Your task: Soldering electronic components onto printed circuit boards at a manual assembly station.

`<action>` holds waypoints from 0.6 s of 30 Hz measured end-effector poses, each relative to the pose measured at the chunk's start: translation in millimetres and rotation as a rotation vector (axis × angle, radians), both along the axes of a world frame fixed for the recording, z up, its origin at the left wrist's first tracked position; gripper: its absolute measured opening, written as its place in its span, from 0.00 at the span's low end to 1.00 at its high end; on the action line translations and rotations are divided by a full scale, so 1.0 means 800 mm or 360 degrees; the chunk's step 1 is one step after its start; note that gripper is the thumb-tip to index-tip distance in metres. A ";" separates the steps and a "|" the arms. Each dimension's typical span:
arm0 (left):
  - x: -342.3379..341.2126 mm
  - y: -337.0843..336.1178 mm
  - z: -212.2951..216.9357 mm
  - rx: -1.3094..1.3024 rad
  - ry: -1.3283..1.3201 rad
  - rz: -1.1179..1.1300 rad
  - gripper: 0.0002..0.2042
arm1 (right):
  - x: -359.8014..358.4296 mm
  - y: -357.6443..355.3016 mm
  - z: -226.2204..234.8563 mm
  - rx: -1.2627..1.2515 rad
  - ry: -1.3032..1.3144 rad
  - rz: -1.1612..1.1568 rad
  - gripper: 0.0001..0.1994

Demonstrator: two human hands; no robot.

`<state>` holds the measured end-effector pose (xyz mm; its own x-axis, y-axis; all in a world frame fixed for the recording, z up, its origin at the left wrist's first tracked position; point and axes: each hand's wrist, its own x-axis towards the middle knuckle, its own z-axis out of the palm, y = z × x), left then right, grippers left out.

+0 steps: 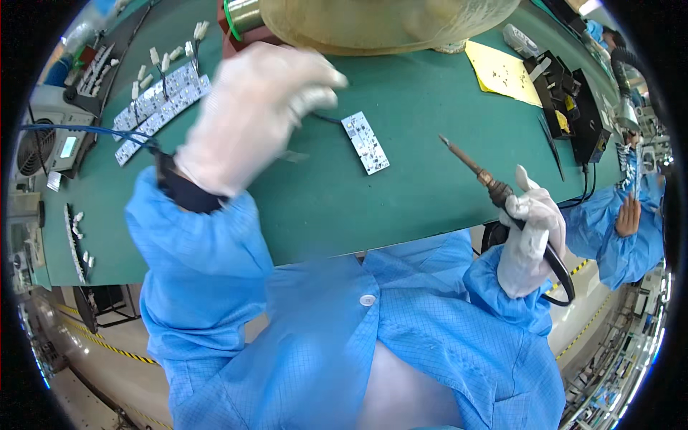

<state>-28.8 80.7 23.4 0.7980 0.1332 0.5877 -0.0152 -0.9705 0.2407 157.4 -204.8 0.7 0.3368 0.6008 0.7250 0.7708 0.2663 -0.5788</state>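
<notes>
My right hand [532,236], in a white glove, is closed around a soldering iron [469,161]. Its bare metal tip points up and left over the green mat, and its black cord loops down below the wrist. My left hand [251,107], also gloved and smeared by motion, is over the left middle of the bench with its fingers bent to the right. Just right of those fingers lies a small white circuit board [365,143]. A dark wire runs from the board to under the left fingers, where its end is hidden. A black strap with a blue cord circles my left wrist.
Longer white circuit boards [161,118] with wired connectors lie at the left. A yellow sheet [503,73] with dark specks, tweezers [552,149] and a black holder [555,93] are at the right. A large cloudy cover [387,25] overhangs the back. Another person's hand [628,216] shows far right.
</notes>
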 end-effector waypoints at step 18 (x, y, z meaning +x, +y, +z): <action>0.005 -0.072 0.020 -0.1598 -0.0263 0.0211 0.12 | -0.021 -0.001 0.010 0.0125 0.0128 -0.0026 0.26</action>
